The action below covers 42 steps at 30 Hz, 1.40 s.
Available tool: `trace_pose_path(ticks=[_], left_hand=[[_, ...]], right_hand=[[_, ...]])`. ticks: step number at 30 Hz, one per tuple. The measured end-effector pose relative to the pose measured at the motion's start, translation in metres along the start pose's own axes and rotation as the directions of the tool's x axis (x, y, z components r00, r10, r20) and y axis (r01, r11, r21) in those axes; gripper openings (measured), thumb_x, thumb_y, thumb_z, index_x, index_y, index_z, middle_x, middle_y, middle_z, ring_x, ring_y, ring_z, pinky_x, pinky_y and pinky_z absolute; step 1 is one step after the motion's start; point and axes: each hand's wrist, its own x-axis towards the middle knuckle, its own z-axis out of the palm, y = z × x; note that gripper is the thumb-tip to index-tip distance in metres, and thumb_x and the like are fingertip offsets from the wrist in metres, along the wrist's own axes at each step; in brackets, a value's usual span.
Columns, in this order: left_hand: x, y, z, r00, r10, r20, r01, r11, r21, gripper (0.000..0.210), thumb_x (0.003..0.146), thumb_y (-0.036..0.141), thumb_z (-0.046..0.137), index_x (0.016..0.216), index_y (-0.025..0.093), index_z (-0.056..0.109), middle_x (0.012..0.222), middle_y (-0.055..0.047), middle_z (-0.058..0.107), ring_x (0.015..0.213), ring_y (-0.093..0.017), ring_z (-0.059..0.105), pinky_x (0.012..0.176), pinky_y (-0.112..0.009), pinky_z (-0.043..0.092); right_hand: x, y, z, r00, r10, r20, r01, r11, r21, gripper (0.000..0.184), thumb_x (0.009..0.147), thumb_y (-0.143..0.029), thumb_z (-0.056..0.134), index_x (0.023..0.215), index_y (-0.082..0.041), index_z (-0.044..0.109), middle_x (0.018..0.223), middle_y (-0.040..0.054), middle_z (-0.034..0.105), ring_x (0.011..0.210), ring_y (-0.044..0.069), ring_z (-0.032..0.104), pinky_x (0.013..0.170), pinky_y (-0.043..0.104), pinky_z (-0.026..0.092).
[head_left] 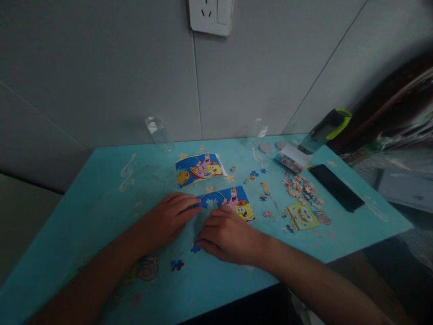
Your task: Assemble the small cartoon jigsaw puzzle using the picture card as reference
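A partly joined jigsaw puzzle (244, 203) lies on the table, its right side showing a pink starfish and a yellow sponge figure. My left hand (172, 214) rests at the puzzle's left edge, fingers stretched out and touching the blue part. Over the lower edge, my right hand (225, 237) is curled with its fingers bent down; whatever they hold is hidden. Close to its thumb lies a loose blue puzzle piece (195, 247). Another blue and red piece (177, 265) lies nearer to me. Behind the puzzle is a picture sheet (199, 169) with the same scene.
Loose pieces (264, 197) are scattered right of the puzzle, beside a larger pile (302, 187). Further right lie a black phone-like slab (336, 187) and a small card box (289, 162). A bottle (324, 131) and clear containers (158, 133) stand near the wall.
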Motion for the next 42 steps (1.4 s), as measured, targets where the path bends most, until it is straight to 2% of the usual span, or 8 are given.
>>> trace_pose_path(ticks=[4, 8, 11, 13, 23, 29, 34, 42], left_hand=[[0.001, 0.001, -0.001, 1.000, 0.007, -0.023, -0.007, 1.000, 0.022, 0.036, 0.104, 0.019, 0.042, 0.134, 0.024, 0.061, 0.140, -0.008, 0.061, 0.128, -0.024, 0.055, 0.110, -0.049, 0.046], [0.004, 0.003, -0.004, 1.000, 0.021, -0.016, -0.021, 0.999, 0.038, 0.035, 0.103, 0.018, 0.045, 0.134, 0.021, 0.062, 0.139, -0.010, 0.061, 0.126, -0.026, 0.056, 0.109, -0.051, 0.046], [0.005, 0.004, -0.006, 1.000, 0.024, -0.019, -0.023, 0.999, 0.040, 0.034, 0.103, 0.016, 0.047, 0.133, 0.019, 0.063, 0.137, -0.012, 0.062, 0.125, -0.026, 0.057, 0.108, -0.051, 0.046], [0.005, 0.005, -0.007, 0.999, 0.026, -0.029, -0.024, 0.999, 0.044, 0.033, 0.102, 0.017, 0.049, 0.132, 0.018, 0.063, 0.136, -0.013, 0.062, 0.126, -0.027, 0.057, 0.108, -0.051, 0.046], [0.007, 0.004, -0.018, 0.998, -0.008, -0.063, 0.014, 0.995, 0.100, 0.033, 0.099, 0.014, 0.051, 0.129, 0.017, 0.065, 0.131, -0.013, 0.065, 0.122, -0.026, 0.059, 0.105, -0.049, 0.049], [0.000, -0.009, -0.037, 0.986, -0.110, -0.126, 0.137, 0.962, 0.237, 0.030, 0.098, 0.013, 0.051, 0.124, 0.015, 0.066, 0.126, -0.013, 0.067, 0.113, -0.026, 0.063, 0.099, -0.048, 0.050], [-0.011, -0.022, -0.050, 0.976, -0.136, -0.168, 0.178, 0.946, 0.269, 0.027, 0.097, 0.018, 0.057, 0.123, 0.014, 0.066, 0.124, -0.011, 0.068, 0.111, -0.026, 0.063, 0.098, -0.046, 0.049], [-0.012, -0.027, -0.044, 0.976, -0.163, -0.144, 0.194, 0.953, 0.233, 0.028, 0.097, 0.018, 0.057, 0.123, 0.014, 0.066, 0.122, -0.011, 0.068, 0.110, -0.025, 0.063, 0.097, -0.045, 0.047]], right_hand=[[0.000, 0.006, -0.010, 0.980, 0.153, -0.129, -0.145, 0.987, 0.068, 0.019, 0.101, -0.031, 0.056, 0.095, -0.021, 0.071, 0.088, 0.0035, 0.073, 0.087, 0.020, 0.062, 0.084, 0.036, 0.040], [-0.002, 0.024, -0.027, 0.875, 0.362, -0.321, -0.331, 0.932, 0.151, 0.020, 0.102, -0.027, 0.053, 0.099, -0.021, 0.072, 0.085, 0.0035, 0.073, 0.081, 0.019, 0.063, 0.081, 0.036, 0.044], [-0.005, 0.038, -0.034, 0.802, 0.442, -0.402, -0.407, 0.897, 0.172, 0.020, 0.099, -0.023, 0.054, 0.106, -0.019, 0.072, 0.096, 0.0062, 0.076, 0.088, 0.021, 0.066, 0.085, 0.037, 0.047], [-0.006, 0.043, -0.034, 0.782, 0.463, -0.416, -0.436, 0.885, 0.165, 0.022, 0.098, -0.020, 0.054, 0.108, -0.019, 0.073, 0.101, 0.0071, 0.077, 0.092, 0.023, 0.067, 0.087, 0.038, 0.048], [-0.006, 0.043, -0.020, 0.853, 0.430, -0.297, -0.417, 0.902, 0.110, 0.023, 0.096, -0.023, 0.055, 0.107, -0.020, 0.075, 0.088, 0.0058, 0.074, 0.083, 0.021, 0.065, 0.081, 0.037, 0.048], [-0.007, 0.043, -0.018, 0.867, 0.417, -0.273, -0.400, 0.909, 0.117, 0.023, 0.096, -0.026, 0.057, 0.107, -0.020, 0.076, 0.084, 0.0056, 0.073, 0.079, 0.022, 0.065, 0.075, 0.036, 0.048], [-0.007, 0.043, -0.016, 0.882, 0.377, -0.283, -0.365, 0.926, 0.096, 0.021, 0.095, -0.025, 0.058, 0.105, -0.020, 0.076, 0.083, 0.0050, 0.073, 0.077, 0.022, 0.066, 0.073, 0.036, 0.048], [-0.008, 0.045, -0.018, 0.872, 0.376, -0.312, -0.358, 0.926, 0.116, 0.021, 0.095, -0.026, 0.058, 0.106, -0.021, 0.075, 0.082, 0.0047, 0.074, 0.077, 0.023, 0.067, 0.074, 0.038, 0.050]])
